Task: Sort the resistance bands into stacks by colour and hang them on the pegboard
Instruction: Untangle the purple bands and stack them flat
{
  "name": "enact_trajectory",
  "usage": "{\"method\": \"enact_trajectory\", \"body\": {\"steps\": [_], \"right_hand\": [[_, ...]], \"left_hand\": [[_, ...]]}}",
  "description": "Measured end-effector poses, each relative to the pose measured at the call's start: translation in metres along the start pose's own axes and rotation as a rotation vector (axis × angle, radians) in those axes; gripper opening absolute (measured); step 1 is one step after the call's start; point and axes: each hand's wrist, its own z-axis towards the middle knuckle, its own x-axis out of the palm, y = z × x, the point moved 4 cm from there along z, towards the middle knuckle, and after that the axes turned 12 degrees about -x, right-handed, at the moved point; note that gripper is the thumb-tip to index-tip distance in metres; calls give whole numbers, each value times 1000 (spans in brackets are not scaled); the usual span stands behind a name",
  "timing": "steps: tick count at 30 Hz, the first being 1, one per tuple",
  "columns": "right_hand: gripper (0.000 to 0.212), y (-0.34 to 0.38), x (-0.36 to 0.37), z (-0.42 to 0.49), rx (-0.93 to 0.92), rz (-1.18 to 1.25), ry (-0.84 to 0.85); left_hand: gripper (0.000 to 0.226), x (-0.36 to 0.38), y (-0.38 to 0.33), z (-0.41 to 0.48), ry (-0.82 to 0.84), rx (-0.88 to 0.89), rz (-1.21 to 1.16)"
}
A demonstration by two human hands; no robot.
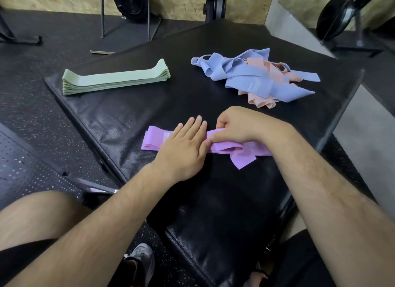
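Purple bands lay near centre on the black bench, long axis left to right. Left hand pressed flat on them, fingers spread wide. Right hand pinched the top band's far edge; its fingertips were hidden. A loose purple end poked out toward the near side. Green stack lay far left, also running left-right. Blue bands and pink bands were tangled far right.
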Motion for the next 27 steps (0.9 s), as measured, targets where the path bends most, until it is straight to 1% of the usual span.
{"method": "enact_trajectory", "body": {"steps": [2, 3, 5, 7, 12, 14, 16, 20, 22, 24, 25, 27], "right_hand": [[26, -4, -9, -8, 2, 28, 18], [24, -7, -14, -12, 8, 38, 23], [23, -14, -21, -19, 26, 49, 31], [24, -21, -23, -24, 51, 59, 26], [26, -30, -8, -23, 95, 67, 26], [29, -31, -4, -22, 103, 67, 18], [30, -33, -3, -21, 107, 68, 2], [20, -35, -2, -23, 92, 22, 0], [19, -38, -4, -27, 80, 29, 5], [25, -40, -8, -33, 67, 68, 9], [25, -41, -11, -36, 58, 81, 11], [15, -44, -16, -41, 47, 76, 17]], "left_hand": [[84, -1, 1, 0, 14, -13, -12], [80, -2, 0, 0, 15, -21, -14], [66, -2, 0, 1, 27, -38, -6], [59, -2, -1, 1, 37, -49, 0], [59, -4, -1, 4, 80, -75, -8], [60, -9, -5, 6, 52, -81, 6], [60, -12, -17, 9, 13, -38, -13], [56, 0, -49, 16, 73, 94, -105], [58, 7, -51, 17, 73, 102, -80], [60, 10, -50, 16, 87, 85, -69], [62, 10, -50, 15, 95, 76, -75], [65, 9, -51, 15, 88, 69, -74]]}}
